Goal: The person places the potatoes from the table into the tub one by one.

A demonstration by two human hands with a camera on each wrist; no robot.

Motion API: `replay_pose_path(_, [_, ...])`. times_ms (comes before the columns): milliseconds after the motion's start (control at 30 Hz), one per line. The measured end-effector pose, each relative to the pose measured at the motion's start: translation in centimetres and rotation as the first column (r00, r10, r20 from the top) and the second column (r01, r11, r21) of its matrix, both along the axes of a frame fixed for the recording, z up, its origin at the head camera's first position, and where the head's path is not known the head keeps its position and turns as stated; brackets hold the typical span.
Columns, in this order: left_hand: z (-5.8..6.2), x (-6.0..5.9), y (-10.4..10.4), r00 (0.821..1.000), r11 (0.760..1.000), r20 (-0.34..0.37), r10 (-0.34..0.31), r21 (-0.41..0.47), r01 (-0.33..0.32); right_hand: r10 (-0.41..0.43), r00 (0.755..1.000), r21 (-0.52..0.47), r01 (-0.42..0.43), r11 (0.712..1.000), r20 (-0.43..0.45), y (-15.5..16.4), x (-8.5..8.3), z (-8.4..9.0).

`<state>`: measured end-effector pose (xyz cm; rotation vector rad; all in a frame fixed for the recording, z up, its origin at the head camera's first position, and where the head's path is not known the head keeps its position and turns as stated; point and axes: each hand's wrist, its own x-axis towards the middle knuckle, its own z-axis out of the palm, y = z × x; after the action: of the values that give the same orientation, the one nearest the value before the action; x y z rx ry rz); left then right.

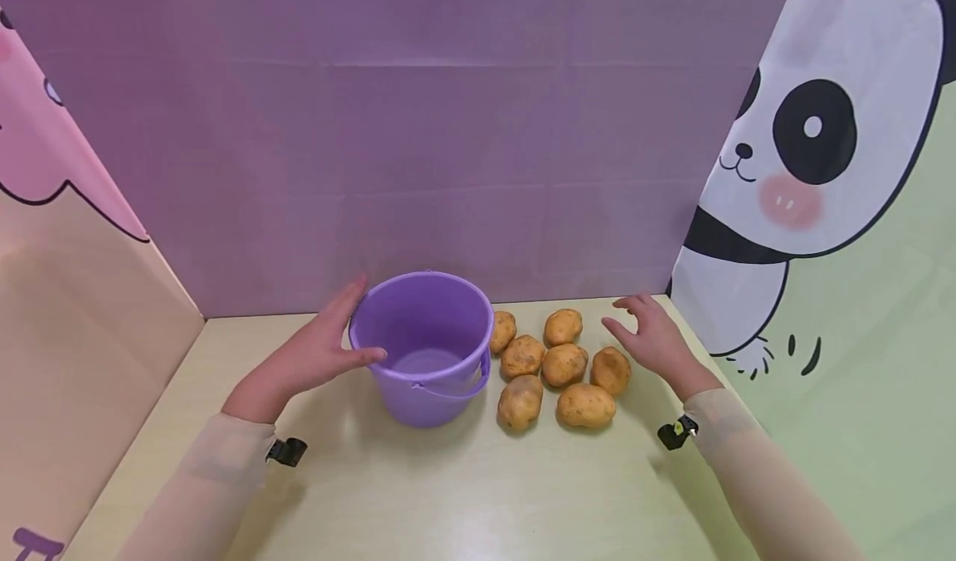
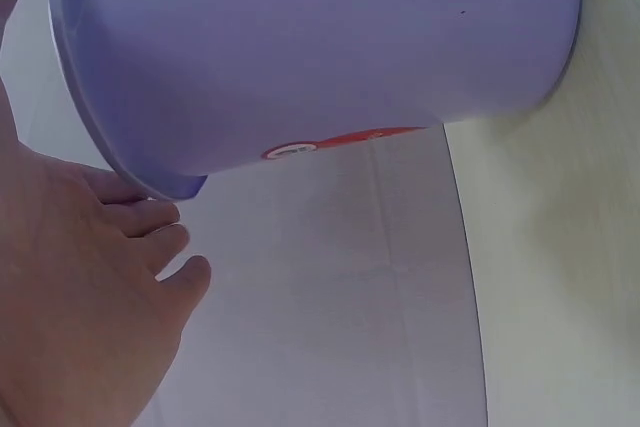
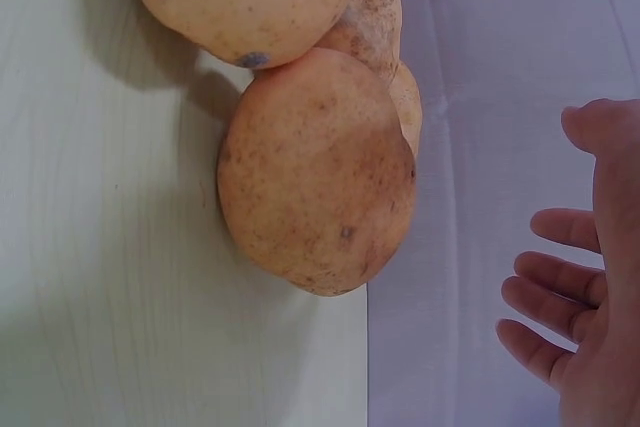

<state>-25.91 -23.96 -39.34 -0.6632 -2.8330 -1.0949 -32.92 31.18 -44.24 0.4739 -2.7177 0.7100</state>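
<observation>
In the head view, a bucket (image 1: 426,399) stands upright on the table (image 1: 448,495) just beside seven potatoes (image 1: 564,365), its handle (image 1: 457,396) lowered, leaving the mouth clear, as the left hand (image 1: 317,352) spreads at the rim, seemingly to steady it. The left wrist view shows that hand loose rather than clenched, how firmly it touches impossible to tell. The right wrist view finds the right hand (image 3: 618,307) relaxed, grasping nothing, near the outermost potato, apparently within reach.
</observation>
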Motion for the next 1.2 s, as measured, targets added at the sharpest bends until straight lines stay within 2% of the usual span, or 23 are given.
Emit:
replay_pose_path(367, [-0.4, -0.6, 1.2, 0.996, 0.998, -0.061, -0.058, -0.029, 0.056, -0.002, 1.0, 0.006, 0.002, 1.0, -0.002, 0.1, 0.4, 0.1])
replay_pose_path(567, [-0.9, -0.7, 1.7, 0.993, 0.994, -0.113, -0.034, -0.105, 0.022, 0.016, 1.0, 0.002, -0.016, 1.0, 0.006, -0.3, 0.7, 0.2])
replay_pose_path(900, [-1.3, -0.5, 2.0, 0.983, 0.987, -0.182, -0.031, -0.158, 0.002, 0.03, 0.992, -0.003, -0.03, 1.0, 0.125, -0.6, 1.8, -0.1])
replay_pose_path(1200, [-1.4, -0.5, 1.8, 0.977, 0.986, -0.21, -0.037, -0.164, 0.002, 0.05, 0.974, -0.027, -0.045, 0.999, 0.221, -0.8, 2.1, -1.4])
